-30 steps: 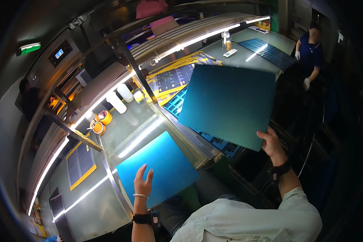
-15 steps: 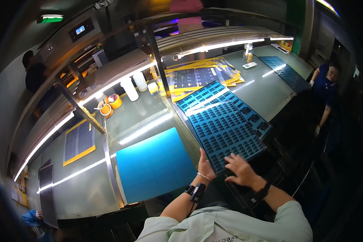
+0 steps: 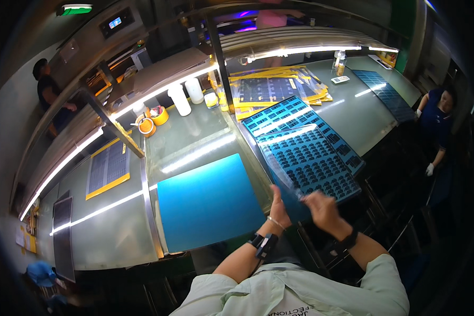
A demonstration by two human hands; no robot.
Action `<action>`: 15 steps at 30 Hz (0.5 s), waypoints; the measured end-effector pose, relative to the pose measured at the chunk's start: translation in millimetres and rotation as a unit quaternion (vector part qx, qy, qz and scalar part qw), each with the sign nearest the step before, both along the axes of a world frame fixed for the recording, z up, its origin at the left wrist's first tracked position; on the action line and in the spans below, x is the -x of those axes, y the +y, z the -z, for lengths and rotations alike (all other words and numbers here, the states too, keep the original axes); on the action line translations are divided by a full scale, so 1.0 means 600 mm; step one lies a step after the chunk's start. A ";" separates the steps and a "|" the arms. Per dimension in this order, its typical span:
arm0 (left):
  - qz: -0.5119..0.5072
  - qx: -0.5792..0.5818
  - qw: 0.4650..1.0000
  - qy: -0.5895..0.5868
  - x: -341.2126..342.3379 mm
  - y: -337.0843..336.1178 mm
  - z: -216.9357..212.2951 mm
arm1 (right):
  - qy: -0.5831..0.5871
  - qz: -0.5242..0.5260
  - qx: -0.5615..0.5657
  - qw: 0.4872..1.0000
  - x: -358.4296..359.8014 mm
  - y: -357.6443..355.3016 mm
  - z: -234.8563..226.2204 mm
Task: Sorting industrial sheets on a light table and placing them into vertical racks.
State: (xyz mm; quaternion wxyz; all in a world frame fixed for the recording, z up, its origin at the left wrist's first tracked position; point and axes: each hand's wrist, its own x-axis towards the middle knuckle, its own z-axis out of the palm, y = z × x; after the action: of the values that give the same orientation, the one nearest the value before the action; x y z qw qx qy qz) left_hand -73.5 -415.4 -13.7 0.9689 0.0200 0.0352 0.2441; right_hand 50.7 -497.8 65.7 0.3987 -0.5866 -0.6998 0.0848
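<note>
A blue panel with rows of small black patterns (image 3: 321, 167) lies partly over another blue patterned panel (image 3: 279, 112), its near end jutting past the table edge. Along its left side a clear film (image 3: 282, 174) is lifted away. My right hand (image 3: 325, 211) is closed in a pinch on the film's near corner, blurred by motion. At the panel's near left corner is my left hand (image 3: 279, 210), thumb stretched up along the edge and fingers mostly hidden under it. A plain blue sheet (image 3: 208, 203) lies flat to the left.
Yellow-edged films (image 3: 279, 89) are stacked behind the panels. Tape rolls (image 3: 147, 126) and white bottles (image 3: 179, 101) stand under the lit shelf. A dark panel (image 3: 382, 95) lies far right, near a person in blue (image 3: 436, 117). A metal post (image 3: 219, 63) rises behind the panels.
My right hand has gone from spread fingers over the panel's near edge to a pinch on the film corner. The film's left side has come up. My left hand stays at the corner.
</note>
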 end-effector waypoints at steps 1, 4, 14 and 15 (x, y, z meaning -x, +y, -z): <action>0.030 0.024 0.995 0.091 0.005 0.015 0.003 | 0.080 0.069 0.019 0.994 -0.004 0.007 -0.034; -0.012 -0.099 0.945 0.313 0.007 0.034 0.004 | 0.000 0.026 -0.086 0.996 0.006 0.023 -0.115; -0.398 -0.044 0.796 0.454 0.400 -0.052 -0.134 | 0.195 0.033 -0.176 0.964 0.024 0.106 -0.268; -0.465 0.090 0.735 0.486 0.444 -0.083 -0.168 | 0.158 0.025 -0.143 0.977 0.012 0.119 -0.281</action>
State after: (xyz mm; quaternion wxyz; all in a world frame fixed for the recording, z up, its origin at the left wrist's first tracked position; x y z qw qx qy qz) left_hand -340.0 -464.9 87.3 0.5834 0.0293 0.5278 0.6166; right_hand 43.4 -426.6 234.6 0.5863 -0.5200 -0.6178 0.0653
